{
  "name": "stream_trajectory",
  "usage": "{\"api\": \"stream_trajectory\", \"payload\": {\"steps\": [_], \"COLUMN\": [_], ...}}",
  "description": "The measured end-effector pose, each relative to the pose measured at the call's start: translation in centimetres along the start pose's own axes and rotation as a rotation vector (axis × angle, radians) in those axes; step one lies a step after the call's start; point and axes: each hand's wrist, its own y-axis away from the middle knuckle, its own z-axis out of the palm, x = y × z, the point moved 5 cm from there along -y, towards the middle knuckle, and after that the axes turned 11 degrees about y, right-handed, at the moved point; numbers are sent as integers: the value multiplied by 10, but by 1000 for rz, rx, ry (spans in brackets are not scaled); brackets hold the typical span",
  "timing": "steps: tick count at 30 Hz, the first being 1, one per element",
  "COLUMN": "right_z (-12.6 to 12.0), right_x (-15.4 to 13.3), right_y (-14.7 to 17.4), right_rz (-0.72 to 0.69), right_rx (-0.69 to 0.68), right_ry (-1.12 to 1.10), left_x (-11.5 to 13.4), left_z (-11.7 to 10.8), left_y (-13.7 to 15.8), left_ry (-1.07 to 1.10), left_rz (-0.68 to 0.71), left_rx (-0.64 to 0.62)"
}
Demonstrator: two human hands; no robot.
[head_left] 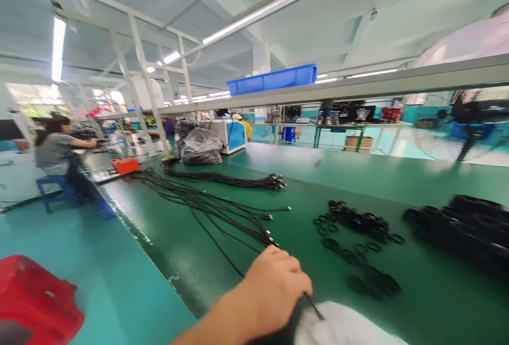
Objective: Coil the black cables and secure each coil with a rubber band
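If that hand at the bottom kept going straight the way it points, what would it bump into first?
Most likely the loose black rubber rings on the green table. The left hand, closed on a black cable, points up and right; depth is hard to judge.

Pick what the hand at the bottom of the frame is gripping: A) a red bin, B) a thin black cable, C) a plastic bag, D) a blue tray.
B. The left hand is closed around a thin black cable that runs out along the green table; the red bin sits apart on the floor, and the blue tray rests up on the overhead shelf.
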Motion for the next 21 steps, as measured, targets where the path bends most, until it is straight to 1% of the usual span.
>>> {"api": "stream_trajectory", "payload": {"steps": [2,3,4,5,7,8,10,13,17,19,21], "right_z": [8,11,17,21,27,28,29,27,22,17,9], "right_x": [8,11,12,10,6,4,5,11,16,9,-3], "right_y": [1,1,2,2,3,3,3,1,1,3,9], "right_rz": [74,104,131,115,94,86,77,31,-17,-78,-144], "right_rx": [-55,-91,-222,-306,-436,-464,-461,-382,-332,-273,-207], "right_ry": [-64,-121,-240,-331,-425,-430,-408,-394,-400,-410,-425], "left_x": [4,5,5,6,11,14,21,26,23,20,15], "left_z": [-8,-12,-16,-19,-23,-24,-24,-24,-22,-18,-13], "left_y": [2,2,1,0,-4,-6,-10,-17,-25,-27,-26], "left_ry": [183,235,281,323,431,491,578,612,620,597,507], "left_rz": [-106,-150,-176,-188,-162,-136,-72,-10,-13,-20,-46], "left_rx": [4,4,0,-1,-7,-14,-30,-38,1,22,66]}}
